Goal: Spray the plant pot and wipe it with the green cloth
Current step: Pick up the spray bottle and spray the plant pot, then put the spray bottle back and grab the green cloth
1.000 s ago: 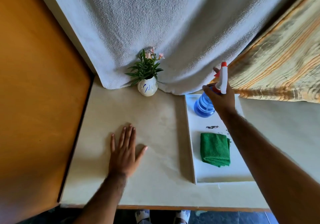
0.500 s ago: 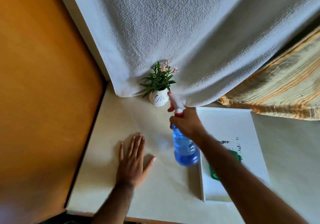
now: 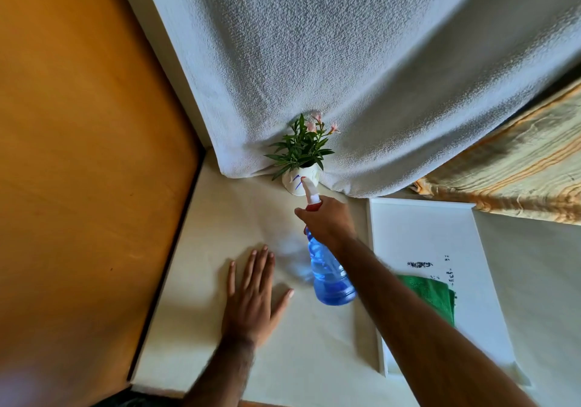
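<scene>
The cream tabletop [image 3: 220, 218] carries everything; against the earlier frames, the right hand [image 3: 328, 219] has carried the translucent blue plastic spray bottle [image 3: 330, 277] off the flat white tray [image 3: 418, 233], its fingers clamped round the neck, white nozzle now almost at the small white ceramic plant pot [image 3: 294, 183]; the left hand [image 3: 250, 301] stays flat, fingers spread, nearer than the pot; the folded green cloth [image 3: 435, 296] remains on the tray, half hidden by the forearm.
</scene>
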`<state>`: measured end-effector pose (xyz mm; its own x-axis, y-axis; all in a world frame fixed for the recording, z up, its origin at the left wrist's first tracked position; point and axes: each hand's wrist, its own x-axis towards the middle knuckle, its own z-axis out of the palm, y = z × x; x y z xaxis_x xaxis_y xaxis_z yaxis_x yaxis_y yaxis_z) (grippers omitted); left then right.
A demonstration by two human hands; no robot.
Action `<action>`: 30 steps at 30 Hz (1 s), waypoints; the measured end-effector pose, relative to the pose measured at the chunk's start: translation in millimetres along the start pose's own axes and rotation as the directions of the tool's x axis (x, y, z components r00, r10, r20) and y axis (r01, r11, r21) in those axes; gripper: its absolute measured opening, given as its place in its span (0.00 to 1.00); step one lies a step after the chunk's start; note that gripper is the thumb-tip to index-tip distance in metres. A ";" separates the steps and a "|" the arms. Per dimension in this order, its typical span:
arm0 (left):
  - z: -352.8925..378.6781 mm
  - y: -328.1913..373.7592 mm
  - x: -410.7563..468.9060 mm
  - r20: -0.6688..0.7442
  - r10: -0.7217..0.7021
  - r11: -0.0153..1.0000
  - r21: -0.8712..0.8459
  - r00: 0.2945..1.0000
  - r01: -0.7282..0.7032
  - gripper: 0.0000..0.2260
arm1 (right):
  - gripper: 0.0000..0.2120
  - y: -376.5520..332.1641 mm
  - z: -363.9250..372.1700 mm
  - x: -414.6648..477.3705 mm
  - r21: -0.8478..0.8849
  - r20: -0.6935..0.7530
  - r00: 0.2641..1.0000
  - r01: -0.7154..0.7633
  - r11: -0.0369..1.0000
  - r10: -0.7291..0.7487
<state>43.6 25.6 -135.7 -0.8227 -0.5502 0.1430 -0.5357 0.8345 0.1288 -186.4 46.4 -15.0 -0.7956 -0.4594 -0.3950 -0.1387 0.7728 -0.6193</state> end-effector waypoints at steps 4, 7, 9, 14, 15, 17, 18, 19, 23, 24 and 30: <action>-1.9 -0.6 0.8 0.022 -0.003 1.000 0.002 1.000 0.003 0.37 | 0.10 2.2 1.0 1.6 -0.012 0.051 0.998 -0.034 0.999 0.035; -2.5 -0.6 0.7 0.035 -0.011 1.000 -0.010 0.999 0.011 0.37 | 0.08 6.4 -2.5 -2.7 0.063 0.069 0.997 -0.047 0.997 0.043; -2.6 -1.8 0.1 0.031 -0.014 1.000 -0.014 0.999 0.015 0.37 | 0.04 9.4 -9.4 -10.0 0.121 0.009 1.000 -0.029 0.992 0.028; -3.1 -2.3 -0.9 0.021 -0.016 1.000 -0.021 1.000 0.017 0.37 | 0.06 18.0 -51.3 -36.8 0.398 -0.267 0.961 0.174 0.901 -0.067; -3.0 -1.1 -0.9 0.016 -0.014 1.000 -0.023 1.000 0.014 0.37 | 0.05 22.1 -64.1 -40.5 0.442 -0.340 0.938 0.220 0.870 -0.065; -1.8 -0.7 -1.4 0.003 -0.011 1.000 -0.019 1.000 0.011 0.37 | 0.05 32.7 -89.4 -41.4 0.479 -0.477 0.877 0.318 0.818 -0.061; -1.4 -0.8 -1.7 0.000 -0.010 1.000 -0.015 1.000 0.010 0.37 | 0.06 38.6 -100.4 -39.4 0.466 -0.531 0.844 0.361 0.808 -0.071; -1.1 -0.6 -1.7 -0.002 -0.006 1.000 -0.012 1.000 0.006 0.37 | 0.08 45.8 -109.8 -36.5 0.437 -0.573 0.814 0.401 0.805 -0.094; 0.4 0.1 -1.7 -0.009 -0.005 1.000 -0.014 1.000 0.005 0.37 | 0.14 77.7 -129.2 -16.6 0.317 -0.667 0.724 0.491 0.811 -0.177; 0.9 0.7 -1.5 -0.009 -0.005 1.000 -0.014 1.000 0.005 0.37 | 0.14 85.4 -131.4 -10.4 0.308 -0.675 0.715 0.495 0.813 -0.180; 1.5 2.4 -1.4 -0.015 -0.009 1.000 -0.009 1.000 0.009 0.36 | 0.12 109.8 -127.3 12.0 0.279 -0.648 0.730 0.495 0.823 -0.219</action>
<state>43.2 28.4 -137.0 -0.8152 -0.5578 0.1561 -0.5410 0.8295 0.1389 -286.3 181.5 -1.4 -0.9321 -0.2211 0.2870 -0.3434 0.2864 -0.8945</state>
